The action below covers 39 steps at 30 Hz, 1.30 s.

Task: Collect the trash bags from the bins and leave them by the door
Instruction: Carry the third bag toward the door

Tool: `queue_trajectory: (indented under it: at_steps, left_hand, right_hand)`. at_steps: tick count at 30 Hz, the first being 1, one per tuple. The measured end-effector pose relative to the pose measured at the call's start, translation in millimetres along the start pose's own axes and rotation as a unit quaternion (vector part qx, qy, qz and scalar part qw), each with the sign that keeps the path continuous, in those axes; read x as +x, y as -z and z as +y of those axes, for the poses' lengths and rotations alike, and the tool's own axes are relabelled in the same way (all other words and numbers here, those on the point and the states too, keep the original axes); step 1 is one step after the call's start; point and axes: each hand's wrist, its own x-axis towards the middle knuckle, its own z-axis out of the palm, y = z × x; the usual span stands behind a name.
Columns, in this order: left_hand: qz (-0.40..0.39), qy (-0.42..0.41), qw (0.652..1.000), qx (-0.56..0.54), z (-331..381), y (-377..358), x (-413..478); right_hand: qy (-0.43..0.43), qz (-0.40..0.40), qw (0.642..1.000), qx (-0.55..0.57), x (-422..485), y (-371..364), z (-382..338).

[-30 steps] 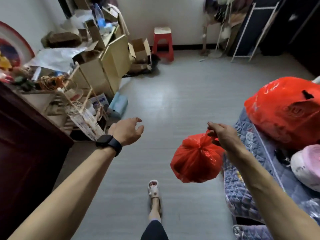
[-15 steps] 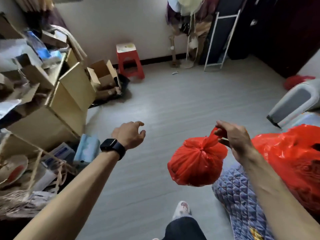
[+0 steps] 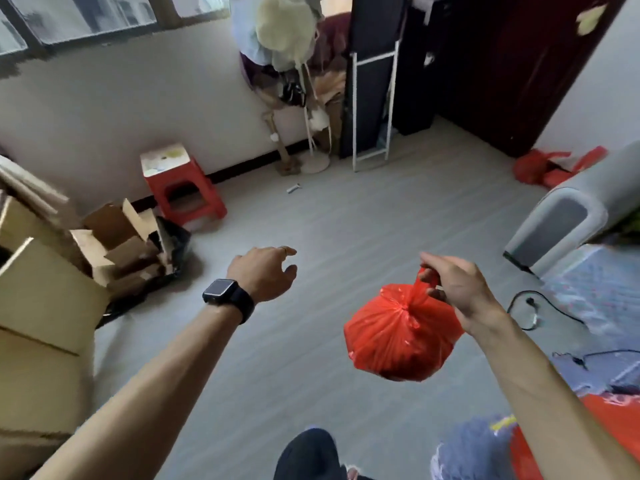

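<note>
Red trash bag [image 3: 398, 337] in right hand [image 3: 457, 289]

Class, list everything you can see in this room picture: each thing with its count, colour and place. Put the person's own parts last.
Tied trash bag: one, red, hanging from the right hand.
Loose bags: a red heap, count unclear, on the floor by the dark door.
Stool: one, red with a white top, against the far wall.
Cardboard boxes: several, brown, piled at left.
Rack: one, white frame, far wall.
Cable: one, black, floor at right.
Watch: one, black, left wrist.
Left hand: open, empty.
Right hand: pinching the bag's knot.
</note>
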Motion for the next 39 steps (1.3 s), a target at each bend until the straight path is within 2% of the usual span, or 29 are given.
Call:
queue_trajectory:
  at_steps: [3,12,15,20,28,39]
  left_hand:
    - [-0.005,-0.024,1.0,-0.004,14,14,97]
    - [0.035,-0.163,0.986,0.011,72,57,363]
    - [0.034,-0.202,0.979,0.009,104,73,445]
    - [0.029,-0.251,0.967,0.011,161,85,550]
    - [0.026,-0.278,0.96,0.026,261,83,708]
    - [-0.021,-0.286,0.957,0.036,418,96,900]
  right_hand:
    - [0.011,0.043,0.999,0.013,73,6,-34]
    - [0.013,0.142,0.989,0.043,276,19,-121]
    - [0.011,0.192,0.979,0.065,330,37,-154]
    - [0.014,0.229,0.971,0.071,411,62,-190]
    - [0.008,0.24,0.97,0.046,575,123,-209]
    - [-0.02,0.263,0.964,0.038,758,238,-269]
